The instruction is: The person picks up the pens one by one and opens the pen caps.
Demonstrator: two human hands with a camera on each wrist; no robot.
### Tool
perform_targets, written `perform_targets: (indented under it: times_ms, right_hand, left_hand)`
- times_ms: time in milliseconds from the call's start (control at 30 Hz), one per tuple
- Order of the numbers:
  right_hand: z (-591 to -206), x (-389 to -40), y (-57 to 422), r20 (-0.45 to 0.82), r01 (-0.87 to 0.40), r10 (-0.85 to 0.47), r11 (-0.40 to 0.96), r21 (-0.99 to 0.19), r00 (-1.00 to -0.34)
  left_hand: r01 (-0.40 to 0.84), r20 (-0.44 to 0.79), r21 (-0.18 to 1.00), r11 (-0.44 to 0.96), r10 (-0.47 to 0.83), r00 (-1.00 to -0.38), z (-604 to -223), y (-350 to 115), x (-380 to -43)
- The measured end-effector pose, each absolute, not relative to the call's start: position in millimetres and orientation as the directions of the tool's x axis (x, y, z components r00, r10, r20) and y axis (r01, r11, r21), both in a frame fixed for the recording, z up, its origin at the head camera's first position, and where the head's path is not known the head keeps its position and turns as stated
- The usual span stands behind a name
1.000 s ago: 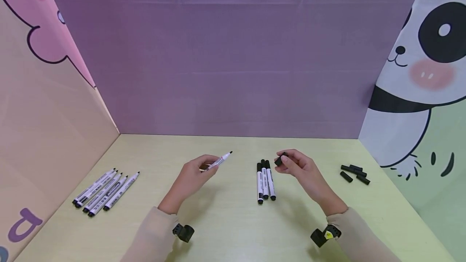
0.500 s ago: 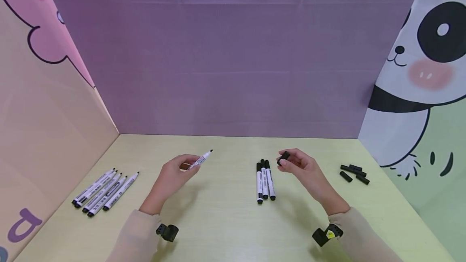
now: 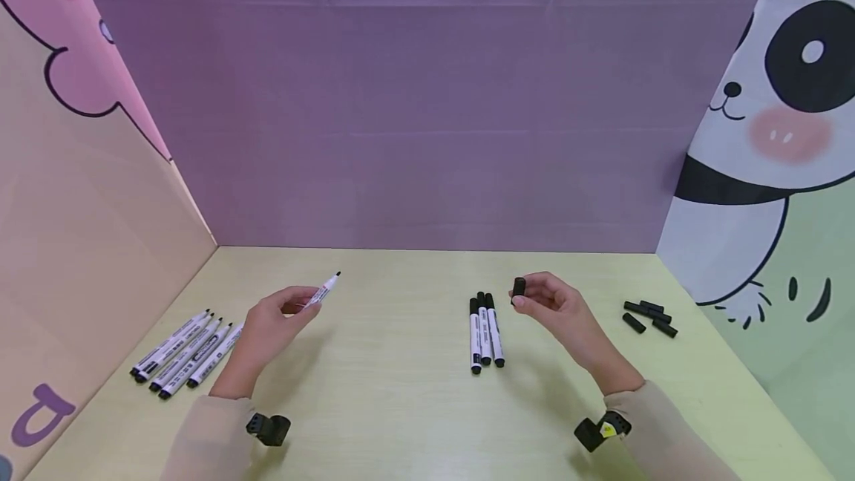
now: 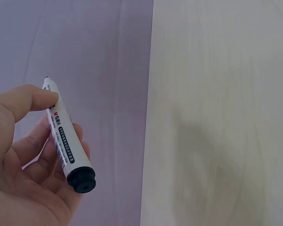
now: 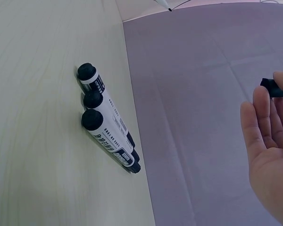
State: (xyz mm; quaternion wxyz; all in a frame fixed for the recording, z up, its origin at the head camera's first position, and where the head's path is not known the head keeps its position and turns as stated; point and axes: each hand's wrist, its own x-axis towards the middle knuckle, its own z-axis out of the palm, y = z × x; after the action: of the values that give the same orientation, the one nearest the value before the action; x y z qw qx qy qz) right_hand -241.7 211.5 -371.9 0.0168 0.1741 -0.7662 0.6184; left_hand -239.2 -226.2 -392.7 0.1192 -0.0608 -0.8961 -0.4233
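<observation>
In the head view my left hand (image 3: 277, 321) pinches an uncapped white marker (image 3: 325, 289), its black tip pointing up and away to the right. The left wrist view shows the thumb and fingers around the marker's barrel (image 4: 66, 136), with the black end towards the camera. My right hand (image 3: 557, 314) holds a black marker cap (image 3: 519, 287) upright between thumb and fingertips, above the table. Left of that hand, three capped markers (image 3: 485, 332) lie side by side. Several uncapped markers (image 3: 190, 353) lie at the left, partly behind my left forearm.
Several loose black caps (image 3: 648, 315) lie in a small group at the right of the pale table (image 3: 401, 407). A purple panel (image 3: 434, 110) rises along the back edge. Printed side panels (image 3: 755, 162) stand left and right.
My left hand has moved left with the marker, towards the uncapped markers. The cap in my right hand has turned from tilted to upright, while that hand has hardly shifted.
</observation>
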Motion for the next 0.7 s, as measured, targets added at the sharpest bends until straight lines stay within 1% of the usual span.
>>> perform_targets:
  times_ms: [300, 533, 700]
  right_hand:
    - [-372.9, -242.2, 215.9, 0.264, -0.317, -0.242, 0.217, -0.923, -0.934]
    - [-371.5, -241.8, 215.5, 0.266, -0.319, -0.235, 0.226, -0.920, -0.935]
    - [-373.3, -241.9, 216.4, 0.261, -0.313, -0.236, 0.220, -0.924, -0.936]
  left_hand:
    - [0.125, 0.220, 0.726, 0.676, -0.057, -0.974, -404.7, -253.6, -236.2]
    - [0.108, 0.218, 0.715, 0.690, -0.073, -0.973, -411.9, -269.3, -234.1]
    - [0.070, 0.197, 0.706, 0.704, -0.101, -0.975, -413.7, -278.2, -230.8]
